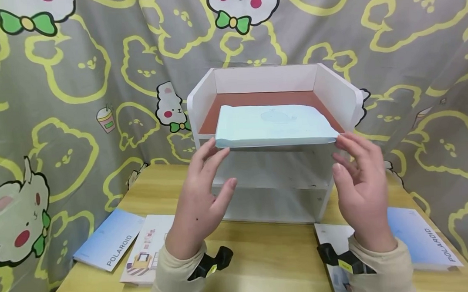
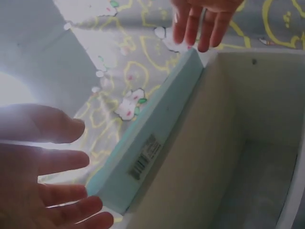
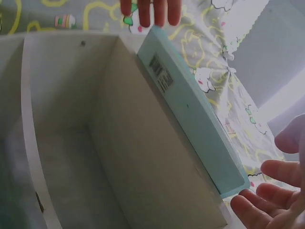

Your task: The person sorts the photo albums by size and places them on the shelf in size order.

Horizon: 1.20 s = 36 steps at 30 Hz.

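A light blue flat pack point(image 1: 274, 126) with a faint whale print lies on the brown top board of a small white shelf point(image 1: 265, 80). Its front side, with a barcode label, shows in both wrist views, at the shelf's front edge. My left hand point(image 1: 200, 197) is at the pack's left end, fingers extended and fingertips close by its corner. At the opposite end, my right hand point(image 1: 362, 192) has loosely bent fingers, with fingertips right at the front right corner. Both thumbs stand apart from the pack point(image 3: 193, 117), and neither hand is curled round it.
Below the top board the shelf has open compartments. On the wooden table point(image 1: 268, 262), a blue POLAROID box point(image 1: 109, 238) and a white illustrated box point(image 1: 144, 252) lie left. Another blue POLAROID box point(image 1: 420, 238) and a pale box point(image 1: 332, 234) lie right. A patterned curtain point(image 1: 73, 148) hangs behind.
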Available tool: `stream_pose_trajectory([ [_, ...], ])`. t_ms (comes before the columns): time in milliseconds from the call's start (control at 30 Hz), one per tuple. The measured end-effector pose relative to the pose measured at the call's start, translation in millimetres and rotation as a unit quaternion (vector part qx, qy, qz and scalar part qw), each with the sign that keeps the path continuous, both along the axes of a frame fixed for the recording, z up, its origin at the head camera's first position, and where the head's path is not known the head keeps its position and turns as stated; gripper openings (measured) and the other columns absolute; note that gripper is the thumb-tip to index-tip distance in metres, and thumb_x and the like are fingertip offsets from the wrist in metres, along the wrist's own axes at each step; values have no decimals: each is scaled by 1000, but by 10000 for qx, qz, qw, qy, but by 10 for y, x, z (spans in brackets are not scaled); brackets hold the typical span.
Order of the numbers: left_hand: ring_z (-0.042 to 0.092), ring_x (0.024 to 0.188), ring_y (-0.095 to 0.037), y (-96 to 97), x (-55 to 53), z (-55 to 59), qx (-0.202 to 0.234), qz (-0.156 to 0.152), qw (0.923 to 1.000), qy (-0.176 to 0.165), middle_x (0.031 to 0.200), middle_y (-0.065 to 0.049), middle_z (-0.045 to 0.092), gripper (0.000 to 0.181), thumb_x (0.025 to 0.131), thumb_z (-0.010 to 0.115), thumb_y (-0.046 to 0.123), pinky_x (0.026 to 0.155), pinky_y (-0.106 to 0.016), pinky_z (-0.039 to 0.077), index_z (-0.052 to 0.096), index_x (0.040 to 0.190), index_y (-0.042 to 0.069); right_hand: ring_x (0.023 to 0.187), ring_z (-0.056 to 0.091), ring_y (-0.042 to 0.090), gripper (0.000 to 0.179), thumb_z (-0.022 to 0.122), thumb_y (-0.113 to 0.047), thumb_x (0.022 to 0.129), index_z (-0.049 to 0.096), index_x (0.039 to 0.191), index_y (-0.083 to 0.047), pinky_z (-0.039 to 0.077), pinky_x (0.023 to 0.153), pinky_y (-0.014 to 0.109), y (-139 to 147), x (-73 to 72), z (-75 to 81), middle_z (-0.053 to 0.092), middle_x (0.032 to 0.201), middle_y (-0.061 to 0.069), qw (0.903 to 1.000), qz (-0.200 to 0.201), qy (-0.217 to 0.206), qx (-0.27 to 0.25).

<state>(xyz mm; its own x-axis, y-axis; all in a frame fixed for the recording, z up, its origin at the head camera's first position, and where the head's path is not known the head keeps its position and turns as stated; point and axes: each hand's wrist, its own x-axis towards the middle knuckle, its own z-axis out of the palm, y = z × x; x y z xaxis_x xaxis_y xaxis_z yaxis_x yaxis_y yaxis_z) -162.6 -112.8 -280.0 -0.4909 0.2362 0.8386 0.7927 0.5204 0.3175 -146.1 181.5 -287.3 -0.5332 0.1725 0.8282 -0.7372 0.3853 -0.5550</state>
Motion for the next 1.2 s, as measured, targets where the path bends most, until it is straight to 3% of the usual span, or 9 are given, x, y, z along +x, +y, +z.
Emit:
stream_pose_trajectory([
  [133,44,137,-27,37,11,31,-302,312,9986,315,157,-15,38,50,92,69,15,101,-48,48,59,139,6,124,54,20,42,54,8,94,61,136,4,46,104,26,37,7,26,48,144,13,9990,-338,9,308],
  [267,44,137,-30,35,13,-5,-358,377,9977,443,158,-17,36,49,91,70,15,98,-53,49,59,138,5,126,54,20,44,56,7,94,62,137,0,45,105,27,53,-4,-6,49,146,10,9973,-306,9,663],
  [467,44,137,-28,17,-66,-29,-290,287,9987,303,161,-13,34,45,92,69,15,102,-54,45,61,135,7,127,51,18,46,58,5,94,60,140,-3,46,102,23,73,-62,-47,47,148,9,9962,-257,-24,833],
  [600,46,136,-25,34,-160,-58,-275,235,9993,87,164,-7,29,44,92,69,14,104,-49,45,61,135,8,127,49,12,53,62,3,94,56,145,-8,44,98,16,91,-84,-56,43,152,4,9933,-380,-306,1048],
  [767,35,146,-19,43,-278,-127,-366,129,9989,-255,169,-2,16,51,94,68,17,101,-46,50,56,143,10,132,47,22,63,66,-2,94,45,154,-11,41,97,14,90,-139,-96,32,161,-1,9846,-478,-614,1563],
  [900,30,148,-19,35,-353,-181,-520,124,9976,-442,170,-1,7,57,96,68,19,96,-45,53,50,150,13,140,40,30,69,67,-6,93,38,156,-7,45,102,33,58,-198,-134,25,165,2,9747,-784,-626,1999],
  [1033,28,149,-23,41,-406,-212,-659,115,9966,-477,170,-1,4,62,95,70,20,104,-49,46,47,152,13,149,27,32,77,70,-11,91,32,158,-3,40,106,58,14,-244,-164,13,169,5,9637,-1006,-701,2371],
  [1200,28,150,-24,64,-448,-224,-830,258,9949,-516,170,1,1,62,94,71,20,103,-49,47,47,151,12,153,12,30,83,70,-13,91,25,161,-8,34,111,61,-37,-279,-192,2,170,8,9612,-1070,-663,2455],
])
